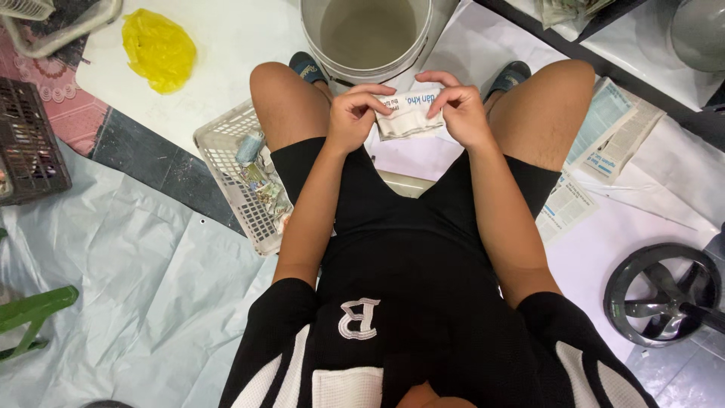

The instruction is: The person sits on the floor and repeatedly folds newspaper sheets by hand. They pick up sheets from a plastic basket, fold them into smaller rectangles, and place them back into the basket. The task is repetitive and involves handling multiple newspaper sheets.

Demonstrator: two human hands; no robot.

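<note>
I sit with my knees apart, looking down. Both hands hold a folded piece of newspaper (410,113) between my knees. My left hand (355,115) pinches its left end with fingers curled over the top edge. My right hand (458,111) grips the right end, thumb and fingers closed on the paper. The paper is folded into a small thick strip. Just beyond my hands stands a white bucket (367,72) with murky water in it.
A white plastic basket (226,162) with small items lies by my left knee. Newspaper sheets (604,140) lie to the right. A yellow plastic bag (157,49) sits far left, a dark crate (30,143) at the left edge, a black fan part (664,295) at lower right.
</note>
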